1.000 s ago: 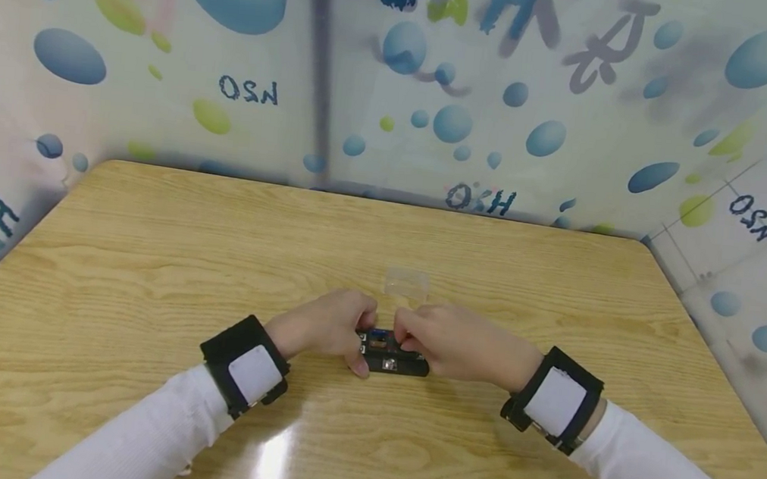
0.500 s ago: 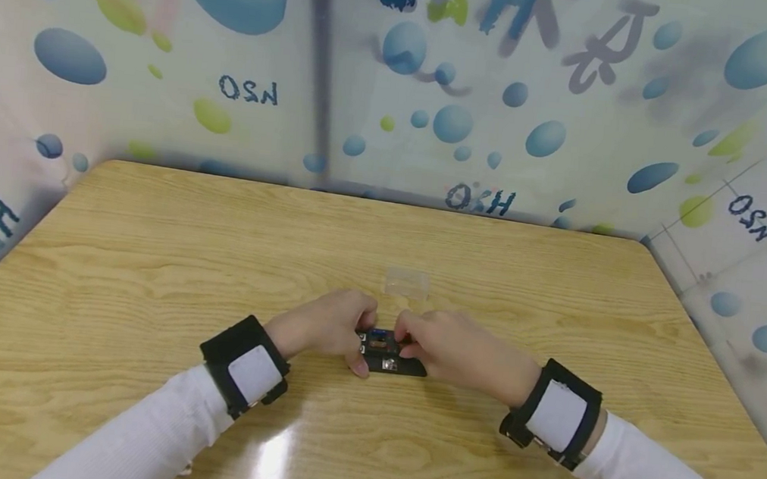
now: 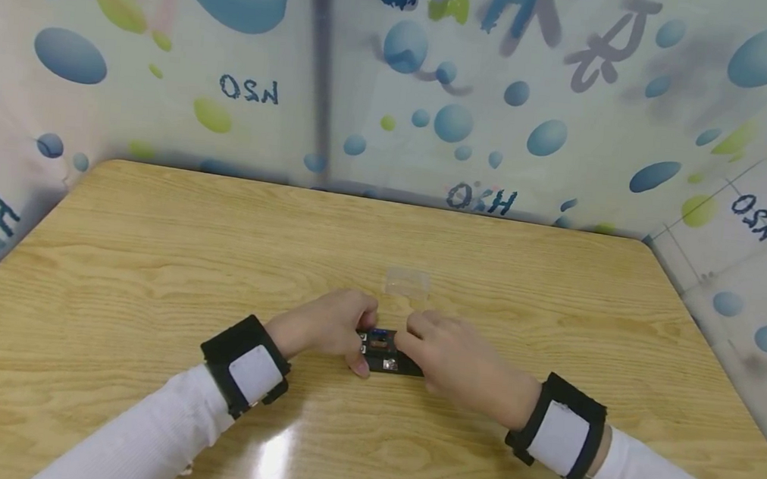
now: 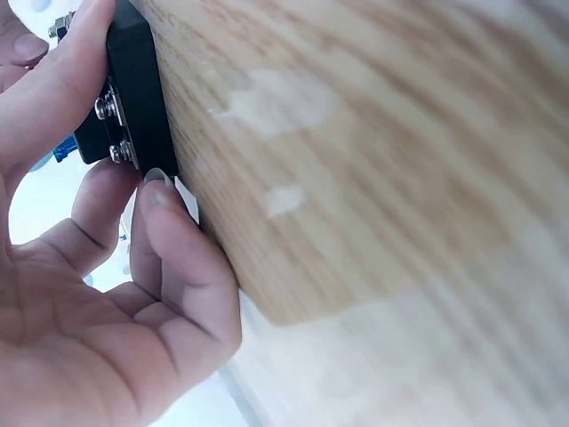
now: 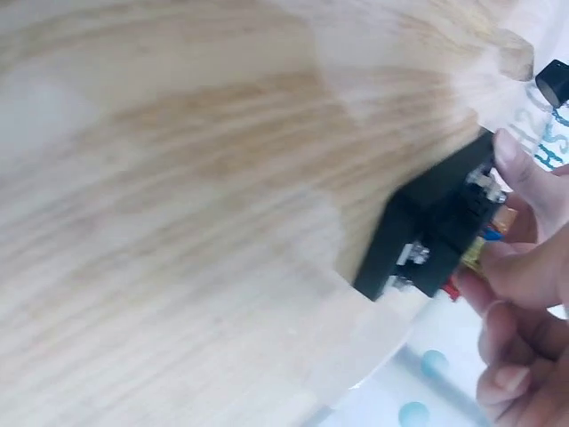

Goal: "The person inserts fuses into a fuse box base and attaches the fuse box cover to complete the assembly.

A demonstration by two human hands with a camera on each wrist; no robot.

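Observation:
A black fuse box [image 3: 400, 364] with silver screw terminals lies on the wooden table. My left hand [image 3: 331, 326] grips its left end, thumb on the near side and fingers on the far side; the left wrist view shows the thumb against the black base [image 4: 142, 89]. Over the right part of the box, my right hand [image 3: 462, 360] has its thumb and finger at a yellow blade fuse [image 5: 474, 255], pinching it. A red fuse [image 5: 451, 290], a blue fuse [image 5: 492, 234] and an orange fuse [image 5: 505, 219] show beside it. In the head view, my right fingers hide that part of the box.
A clear plastic cover [image 3: 409, 282] lies just beyond the fuse box. The wooden table [image 3: 184, 245] runs back to a printed curtain [image 3: 370, 78] with blue and green spots. Black straps with white patches sit on both wrists.
My right hand has turned slightly, its wrist moving down and to the right, with the fingers staying at the fuse box. My left hand and the clear cover have stayed in place.

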